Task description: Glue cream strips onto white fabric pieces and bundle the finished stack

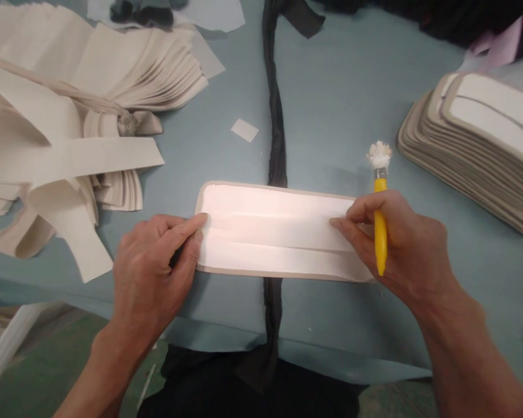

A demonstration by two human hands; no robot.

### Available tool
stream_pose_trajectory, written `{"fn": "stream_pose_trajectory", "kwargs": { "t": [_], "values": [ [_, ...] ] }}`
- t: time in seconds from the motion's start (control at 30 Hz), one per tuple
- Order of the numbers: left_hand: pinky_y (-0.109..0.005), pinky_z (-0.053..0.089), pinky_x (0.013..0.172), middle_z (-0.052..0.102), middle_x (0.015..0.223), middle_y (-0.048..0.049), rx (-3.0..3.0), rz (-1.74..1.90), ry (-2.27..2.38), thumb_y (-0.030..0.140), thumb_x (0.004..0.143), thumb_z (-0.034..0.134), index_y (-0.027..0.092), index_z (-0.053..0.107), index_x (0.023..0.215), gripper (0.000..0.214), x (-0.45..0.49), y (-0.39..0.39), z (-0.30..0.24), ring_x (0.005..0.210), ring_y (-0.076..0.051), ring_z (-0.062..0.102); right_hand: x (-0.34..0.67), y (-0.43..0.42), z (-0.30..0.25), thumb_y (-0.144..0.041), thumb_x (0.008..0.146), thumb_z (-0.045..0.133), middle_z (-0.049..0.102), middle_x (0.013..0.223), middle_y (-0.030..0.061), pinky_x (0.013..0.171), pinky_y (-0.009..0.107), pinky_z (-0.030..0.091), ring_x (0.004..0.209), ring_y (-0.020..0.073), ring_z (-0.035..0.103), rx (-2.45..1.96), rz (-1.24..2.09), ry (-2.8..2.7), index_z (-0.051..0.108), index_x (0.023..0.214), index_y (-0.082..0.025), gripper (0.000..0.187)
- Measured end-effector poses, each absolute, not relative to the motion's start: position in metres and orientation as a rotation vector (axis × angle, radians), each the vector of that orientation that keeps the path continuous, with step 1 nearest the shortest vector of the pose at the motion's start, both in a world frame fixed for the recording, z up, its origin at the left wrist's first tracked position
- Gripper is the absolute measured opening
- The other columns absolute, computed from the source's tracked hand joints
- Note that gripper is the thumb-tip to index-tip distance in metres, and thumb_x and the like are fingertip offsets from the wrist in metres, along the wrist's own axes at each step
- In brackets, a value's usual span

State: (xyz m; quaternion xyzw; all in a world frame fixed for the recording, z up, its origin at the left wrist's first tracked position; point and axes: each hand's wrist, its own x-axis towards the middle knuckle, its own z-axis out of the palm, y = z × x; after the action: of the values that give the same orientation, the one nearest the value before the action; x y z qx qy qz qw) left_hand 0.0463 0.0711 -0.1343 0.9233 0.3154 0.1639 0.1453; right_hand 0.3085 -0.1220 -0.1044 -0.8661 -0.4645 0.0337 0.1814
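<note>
At the middle of the table's [340,98] near edge lies a pale padded panel [279,200], set across a black band [276,116] that runs from far edge to near edge. A white strip [270,232] already lies flat along the panel's length. The left hand [150,264] holds nothing and presses its forefinger on the panel's left end. The right hand [401,244] grips a yellow brush [380,232], bristles up, while its fingertips press the strip's right end. A stack of like panels [475,145], strips already on them, sits by the right edge; many loose strips [70,87] remain heaped at the left.
</note>
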Motion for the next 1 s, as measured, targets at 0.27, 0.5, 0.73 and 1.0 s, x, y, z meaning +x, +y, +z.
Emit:
{"fn": "stream_pose_trajectory", "kwargs": {
  "t": [0.27, 0.5, 0.73, 1.0],
  "values": [
    [-0.038, 0.042, 0.079, 0.075, 0.098, -0.0056, 2.678, 0.453, 0.96, 0.026, 0.101, 0.059, 0.025, 0.077, 0.124, 0.029, 0.048, 0.072, -0.132, 0.086, -0.025, 0.061, 0.324, -0.139, -0.117, -0.038, 0.094, 0.066, 0.065, 0.077, -0.0019, 0.063, 0.029, 0.04, 0.061, 0.0175, 0.059, -2.425, 0.101, -1.21, 0.058, 0.096, -0.026, 0.014],
    [-0.04, 0.043, 0.08, 0.072, 0.098, -0.0047, 2.658, 0.463, 0.986, 0.029, 0.102, 0.058, 0.032, 0.075, 0.126, 0.03, 0.048, 0.071, -0.132, 0.088, -0.026, 0.062, 0.329, -0.142, -0.12, -0.042, 0.093, 0.063, 0.067, 0.079, -0.0006, 0.064, 0.029, 0.042, 0.064, 0.0188, 0.059, -2.42, 0.172, -1.106, 0.054, 0.093, -0.027, 0.017],
    [-0.043, 0.045, 0.082, 0.072, 0.097, -0.0068, 2.625, 0.468, 0.977, 0.029, 0.099, 0.06, 0.03, 0.077, 0.124, 0.03, 0.051, 0.071, -0.129, 0.089, -0.028, 0.063, 0.331, -0.148, -0.124, -0.041, 0.094, 0.062, 0.068, 0.079, -0.0008, 0.065, 0.029, 0.041, 0.065, 0.0187, 0.061, -2.388, 0.215, -1.073, 0.053, 0.093, -0.027, 0.017],
    [-0.044, 0.05, 0.085, 0.072, 0.1, -0.0095, 2.651, 0.446, 0.944, 0.03, 0.099, 0.061, 0.025, 0.077, 0.124, 0.03, 0.049, 0.077, -0.13, 0.091, -0.029, 0.066, 0.335, -0.151, -0.125, -0.04, 0.094, 0.063, 0.069, 0.081, -0.0005, 0.067, 0.029, 0.043, 0.069, 0.0193, 0.066, -2.367, 0.195, -1.087, 0.053, 0.093, -0.027, 0.017]
  ]
}}
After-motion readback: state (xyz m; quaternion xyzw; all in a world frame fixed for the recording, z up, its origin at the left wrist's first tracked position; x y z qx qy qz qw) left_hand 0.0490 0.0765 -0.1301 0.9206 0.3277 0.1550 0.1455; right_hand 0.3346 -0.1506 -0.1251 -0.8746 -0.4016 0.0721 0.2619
